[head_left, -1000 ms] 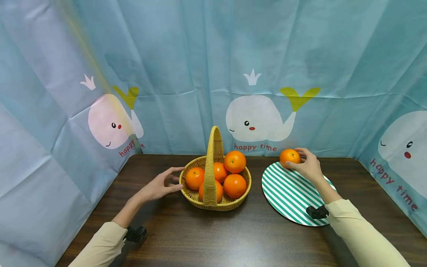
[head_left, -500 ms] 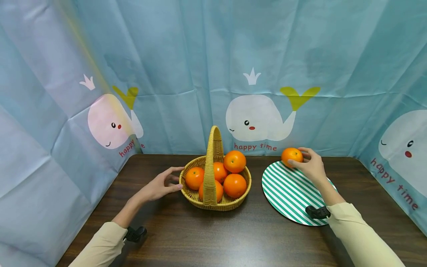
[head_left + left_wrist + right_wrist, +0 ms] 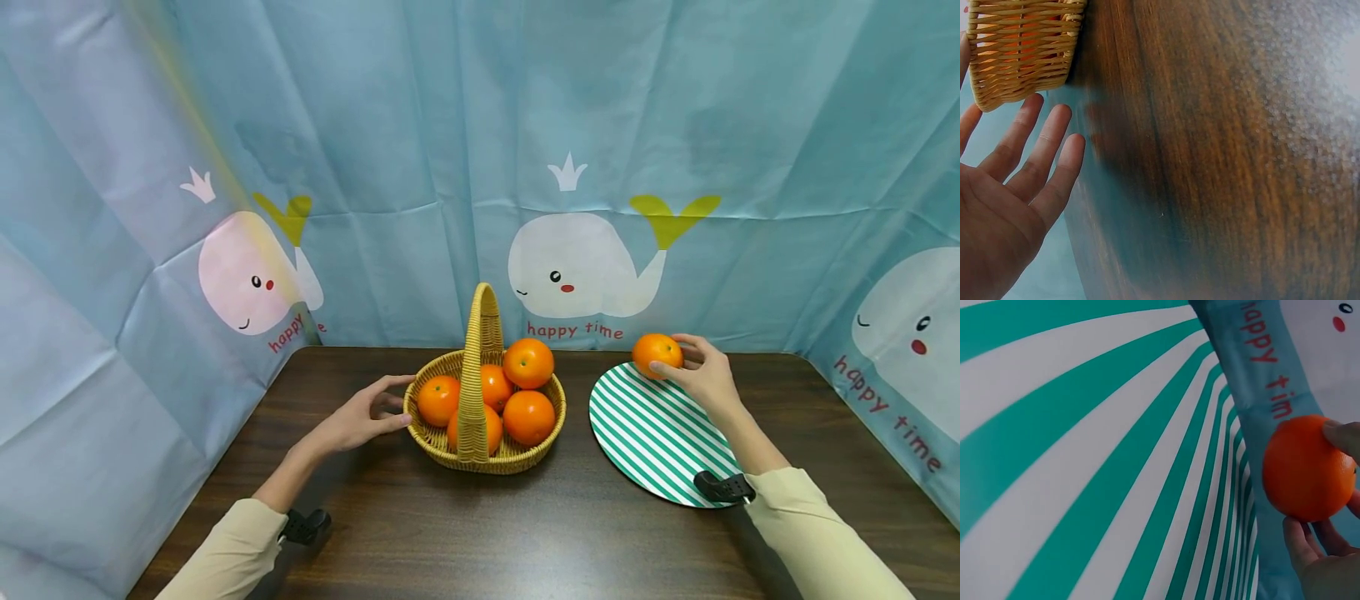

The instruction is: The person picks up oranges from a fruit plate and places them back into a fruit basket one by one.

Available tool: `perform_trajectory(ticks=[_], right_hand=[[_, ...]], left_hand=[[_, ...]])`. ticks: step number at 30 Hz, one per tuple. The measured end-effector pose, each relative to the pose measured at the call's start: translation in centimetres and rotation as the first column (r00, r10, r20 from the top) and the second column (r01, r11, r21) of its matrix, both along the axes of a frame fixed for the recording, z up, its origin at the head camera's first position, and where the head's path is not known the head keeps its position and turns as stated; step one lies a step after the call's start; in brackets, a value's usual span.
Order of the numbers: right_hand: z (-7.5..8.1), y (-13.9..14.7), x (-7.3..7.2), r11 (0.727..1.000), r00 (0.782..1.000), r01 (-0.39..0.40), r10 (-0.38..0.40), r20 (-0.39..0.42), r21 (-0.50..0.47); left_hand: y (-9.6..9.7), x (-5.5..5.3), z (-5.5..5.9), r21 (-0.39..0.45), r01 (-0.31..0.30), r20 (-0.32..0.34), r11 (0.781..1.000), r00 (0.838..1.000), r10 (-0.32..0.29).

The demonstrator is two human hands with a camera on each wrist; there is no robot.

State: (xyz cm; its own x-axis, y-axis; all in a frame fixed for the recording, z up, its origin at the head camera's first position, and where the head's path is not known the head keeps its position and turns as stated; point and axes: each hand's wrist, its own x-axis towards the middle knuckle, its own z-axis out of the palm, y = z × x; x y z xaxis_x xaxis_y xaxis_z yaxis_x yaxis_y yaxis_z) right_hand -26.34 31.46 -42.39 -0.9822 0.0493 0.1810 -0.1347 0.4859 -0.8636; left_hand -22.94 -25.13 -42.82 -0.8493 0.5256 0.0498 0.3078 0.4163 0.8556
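Observation:
My right hand (image 3: 711, 382) holds an orange (image 3: 654, 355) over the far edge of a round green-and-white striped placemat (image 3: 652, 437). In the right wrist view, the thumb and fingers pinch this orange (image 3: 1307, 472) from opposite sides. A yellow wicker basket (image 3: 517, 467) with a tall arched handle stands left of the mat, with several oranges (image 3: 528, 417) inside. At the basket's left rim is my left hand (image 3: 358, 421), fingers spread and fingertips right at the weave. The left wrist view shows the fingers (image 3: 1047, 144) fairly straight beside the basket wall (image 3: 1025, 59).
Everything stands on a dark wood-grain table (image 3: 480, 542). Behind it and at both sides hangs a light blue curtain (image 3: 390, 275) with printed whales. The basket's handle (image 3: 472, 375) rises above the oranges.
The right hand and its orange have shifted slightly to the right along the mat's far edge. The left hand and the basket look the same.

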Motion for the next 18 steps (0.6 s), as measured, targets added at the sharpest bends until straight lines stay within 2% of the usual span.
perform_trajectory(ticks=[5,11,18], right_hand=[[0.3,0.0,0.5,0.998,0.998,-0.065,0.065,-0.016,-0.019],[0.8,-0.5,1.2,0.992,0.991,-0.123,0.123,-0.046,0.001],[1.8,-1.7,2.0,0.977,0.972,-0.215,0.213,-0.094,-0.008]], left_hand=[[0.0,0.0,0.1,0.0,-0.001,0.005,1.0,1.0,0.001],[0.0,0.0,0.0,0.001,-0.003,0.007,1.0,1.0,0.003],[0.1,0.1,0.1,0.0,-0.001,-0.007,1.0,1.0,0.001]])
